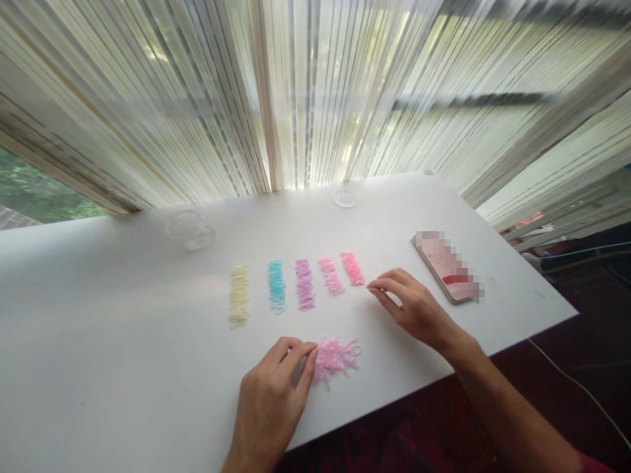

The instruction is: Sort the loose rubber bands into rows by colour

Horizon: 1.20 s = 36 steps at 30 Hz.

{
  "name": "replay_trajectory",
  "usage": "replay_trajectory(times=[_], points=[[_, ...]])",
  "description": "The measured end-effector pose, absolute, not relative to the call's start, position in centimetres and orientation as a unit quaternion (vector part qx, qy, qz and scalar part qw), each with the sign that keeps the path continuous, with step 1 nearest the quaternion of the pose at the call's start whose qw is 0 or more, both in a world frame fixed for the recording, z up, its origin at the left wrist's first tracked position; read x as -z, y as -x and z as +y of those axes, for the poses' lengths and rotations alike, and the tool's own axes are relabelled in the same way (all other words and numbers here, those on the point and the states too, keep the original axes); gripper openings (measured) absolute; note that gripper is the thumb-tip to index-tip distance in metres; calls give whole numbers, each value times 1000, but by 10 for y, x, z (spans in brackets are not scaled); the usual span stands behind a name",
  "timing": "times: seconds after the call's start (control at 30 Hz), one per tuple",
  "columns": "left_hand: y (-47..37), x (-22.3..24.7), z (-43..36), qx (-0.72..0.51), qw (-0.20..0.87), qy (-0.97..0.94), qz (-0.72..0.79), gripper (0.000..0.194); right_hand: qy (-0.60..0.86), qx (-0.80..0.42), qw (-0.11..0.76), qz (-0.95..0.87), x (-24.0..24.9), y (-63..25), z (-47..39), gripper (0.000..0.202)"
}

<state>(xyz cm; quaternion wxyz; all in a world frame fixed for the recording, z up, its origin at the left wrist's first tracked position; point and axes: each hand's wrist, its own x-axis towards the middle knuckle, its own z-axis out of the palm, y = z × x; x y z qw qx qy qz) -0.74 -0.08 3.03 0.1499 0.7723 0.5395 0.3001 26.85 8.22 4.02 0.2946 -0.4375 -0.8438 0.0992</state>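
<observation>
Yellow bundle [239, 295] at the left end of the row, long axis running away from the body across the white table [123, 355]. Left hand [269, 394] sits nearer the body; thumb and index tips pinch together at the left edge of a loose pink pile [338, 361]. Strand between those tips: cannot tell. Blue bundle [277, 286] and purple bundle [305, 284] next, both lengthwise away from the body. Pile lies below them and to the right, directly right of the left fingertips, spread wider side to side, strands pointing every way, a few curled into loops. Left hand is clearly the nearer one to it.

Pale pink bundle [330, 275] and coral-pink bundle [352, 269] follow, far ends leaning slightly left. Right hand [417, 305] hovers or rests just off the coral-pink bundle's near right corner, fingertips drawn together and pointing left; anything gripped there is too small to tell. From those tips the pile lies to the left and toward the body. Phone [441, 263] lies beyond the right hand, aslant.

Counts: five bundles, one loose pile, two hands, one phone. See-through plasticware at the back: left group [190, 230], one piece or more, unclear; small round dish [344, 198], one.
</observation>
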Motion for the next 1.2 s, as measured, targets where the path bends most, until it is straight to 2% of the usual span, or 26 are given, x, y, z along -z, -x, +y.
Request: replay_trajectory(times=[0.17,0.3,0.67,1.2], points=[[8,-29,2,-299,165,-776,531,22,417,-239,243,-843,-52,-256,36,11],[8,-28,3,-291,175,-780,526,22,414,-286,219,-836,-46,-246,16,13],[9,-28,3,-282,171,-773,542,23,420,-207,204,-860,-34,-236,15,9],[10,-27,3,-288,173,-769,544,22,445,-254,238,-825,-34,-237,14,11]])
